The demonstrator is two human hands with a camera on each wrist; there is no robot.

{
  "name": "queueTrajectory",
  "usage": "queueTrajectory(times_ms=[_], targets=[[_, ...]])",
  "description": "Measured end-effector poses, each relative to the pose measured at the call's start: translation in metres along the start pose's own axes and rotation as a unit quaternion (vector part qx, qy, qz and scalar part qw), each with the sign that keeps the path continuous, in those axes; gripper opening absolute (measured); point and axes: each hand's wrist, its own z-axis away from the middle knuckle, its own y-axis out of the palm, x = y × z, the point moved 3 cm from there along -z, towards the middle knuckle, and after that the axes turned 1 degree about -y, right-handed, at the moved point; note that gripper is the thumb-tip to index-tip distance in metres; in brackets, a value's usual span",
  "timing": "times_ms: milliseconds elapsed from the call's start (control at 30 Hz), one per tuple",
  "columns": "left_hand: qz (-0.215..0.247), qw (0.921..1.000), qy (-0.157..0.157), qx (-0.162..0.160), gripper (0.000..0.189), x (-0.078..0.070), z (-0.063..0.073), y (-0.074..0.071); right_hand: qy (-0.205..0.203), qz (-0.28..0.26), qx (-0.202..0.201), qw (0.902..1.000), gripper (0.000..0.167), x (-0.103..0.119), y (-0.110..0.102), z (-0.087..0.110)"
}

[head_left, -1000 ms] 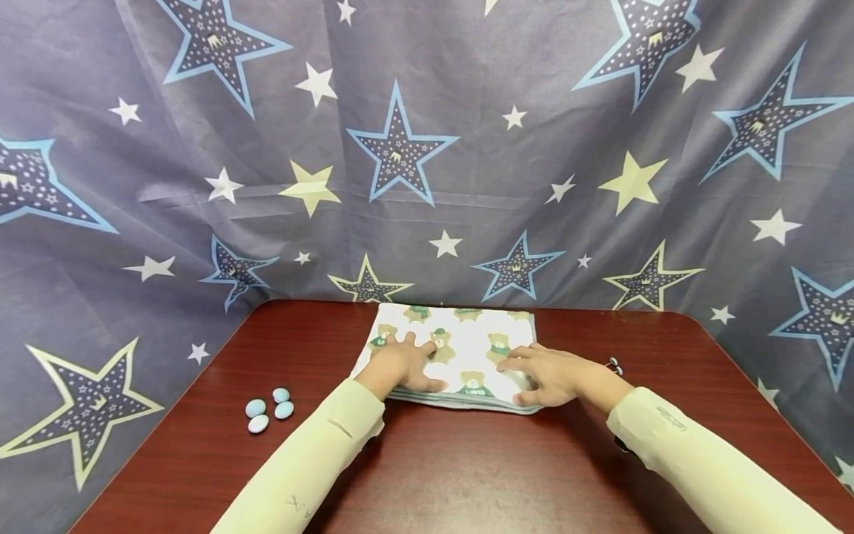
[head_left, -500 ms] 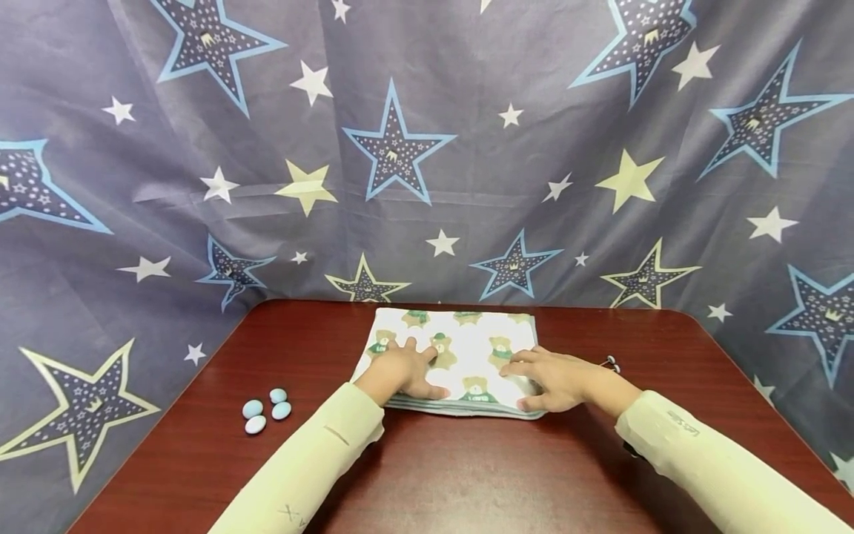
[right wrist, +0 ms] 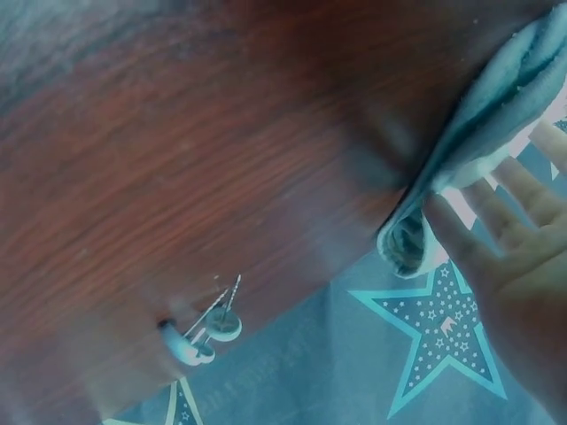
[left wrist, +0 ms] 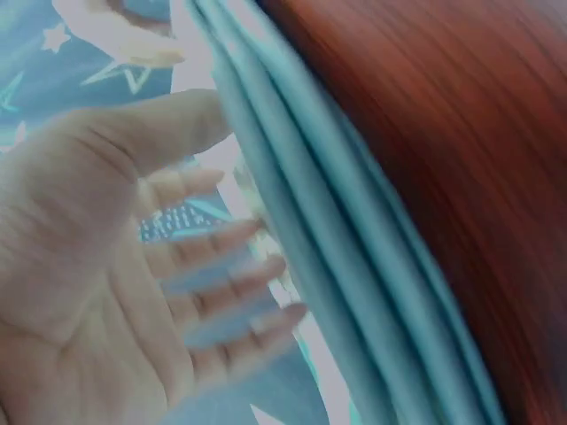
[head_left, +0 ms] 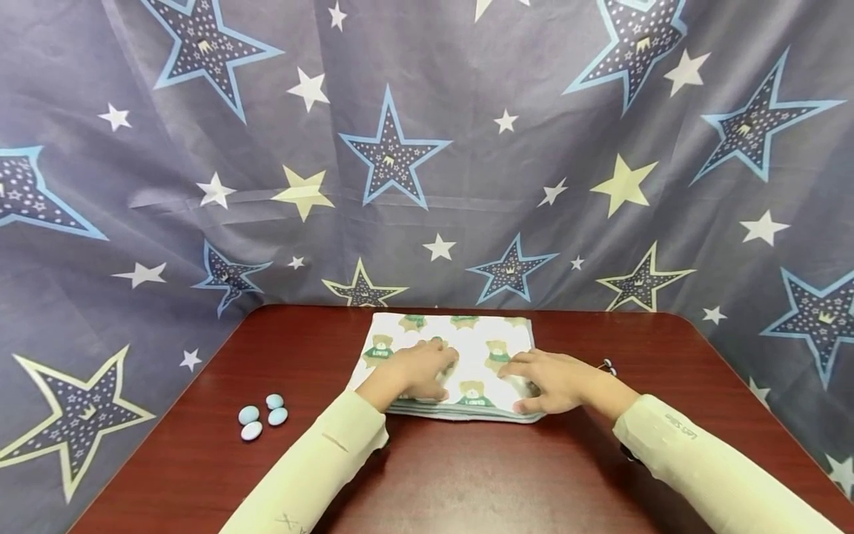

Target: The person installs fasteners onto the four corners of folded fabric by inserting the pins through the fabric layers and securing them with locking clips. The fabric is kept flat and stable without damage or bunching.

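Note:
A folded blanket (head_left: 480, 352), white with a print of bears in green, lies on the table, its stacked pale teal edges (left wrist: 301, 212) toward me. My left hand (head_left: 419, 369) rests over its top left of the middle, fingers relaxed. The left wrist view shows that hand's thumb and fingers (left wrist: 208, 305) extended beside the layered edge. At the blanket's right side, my right hand (head_left: 550, 380) touches the top with spread fingers. The right wrist view has its fingertips against the blanket's rolled corner (right wrist: 409, 243). Neither hand grips anything.
Several small pale blue and white oval pieces (head_left: 248, 415) lie on the reddish-brown table (head_left: 454, 475) at the left. Right of the blanket are small pieces with round pale heads and thin metal stems (right wrist: 205, 332). A star-patterned cloth (head_left: 307, 245) hangs behind.
My left hand has slid to the right across the blanket, uncovering a bear at its left, and its fingers are closer together. The right hand stays nearly in place.

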Motion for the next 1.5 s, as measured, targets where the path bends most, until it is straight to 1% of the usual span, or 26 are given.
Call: queueTrajectory(times_ms=[67,100,167,267,333,467,600,700,800,900,1000,1067,1167,1233,1267,1400,1500], targets=[[0.014,0.9986,0.052,-0.004,0.047,-0.008,-0.004,-0.002,-0.007,0.014,-0.013,0.9998,0.056,0.001,-0.002,0.0],[0.019,0.9974,0.069,-0.003,0.044,-0.012,-0.006,-0.002,-0.013,0.024,-0.022,0.9994,0.054,0.001,-0.002,0.0],[0.03,0.9956,0.088,0.001,0.043,-0.017,-0.007,-0.003,-0.026,0.044,-0.038,0.998,0.052,0.001,-0.004,0.0],[0.031,0.9946,0.099,0.002,0.045,-0.021,-0.011,-0.003,-0.035,0.065,-0.061,0.9954,0.051,-0.002,-0.006,0.001],[0.028,0.994,0.106,-0.002,0.045,-0.023,-0.013,-0.001,-0.027,0.07,-0.07,0.9947,0.05,-0.007,-0.009,0.003],[0.031,0.9922,0.12,-0.002,0.046,-0.031,-0.021,0.002,0.007,0.068,-0.082,0.9943,0.047,-0.02,-0.015,0.01],[0.04,0.9916,0.123,0.004,0.051,-0.041,-0.028,0.004,0.047,0.054,-0.085,0.9938,0.042,-0.035,-0.018,0.019],[0.04,0.9911,0.126,0.015,0.057,-0.048,-0.032,0.007,0.082,0.032,-0.082,0.9927,0.039,-0.047,-0.019,0.027],[0.039,0.9911,0.124,0.029,0.063,-0.052,-0.034,0.01,0.116,0.008,-0.075,0.9904,0.039,-0.057,-0.019,0.034],[0.039,0.9909,0.126,0.024,0.06,-0.054,-0.036,0.012,0.146,-0.011,-0.069,0.9869,0.039,-0.069,-0.021,0.041],[0.035,0.9875,0.154,0.005,0.05,-0.059,-0.039,0.012,0.172,-0.022,-0.056,0.9833,0.035,-0.079,-0.023,0.05],[0.031,0.9837,0.177,-0.005,0.041,-0.063,-0.041,0.012,0.187,-0.034,-0.037,0.9811,0.033,-0.084,-0.022,0.056],[0.031,0.9802,0.195,-0.016,0.024,-0.067,-0.043,0.012,0.195,-0.052,-0.013,0.9793,0.027,-0.088,-0.019,0.061],[0.029,0.9788,0.201,-0.026,0.011,-0.068,-0.044,0.013,0.191,-0.06,-0.004,0.9798,0.022,-0.09,-0.017,0.063],[0.029,0.9777,0.205,-0.033,0.009,-0.068,-0.045,0.013,0.191,-0.064,0.0,0.9795,0.02,-0.091,-0.015,0.063],[0.038,0.9735,0.219,-0.056,0.027,-0.068,-0.048,0.011,0.188,-0.068,0.003,0.9798,0.016,-0.094,-0.013,0.067],[0.055,0.9731,0.215,-0.06,0.032,-0.067,-0.048,0.006,0.196,-0.072,-0.001,0.9779,0.02,-0.098,-0.014,0.071]])
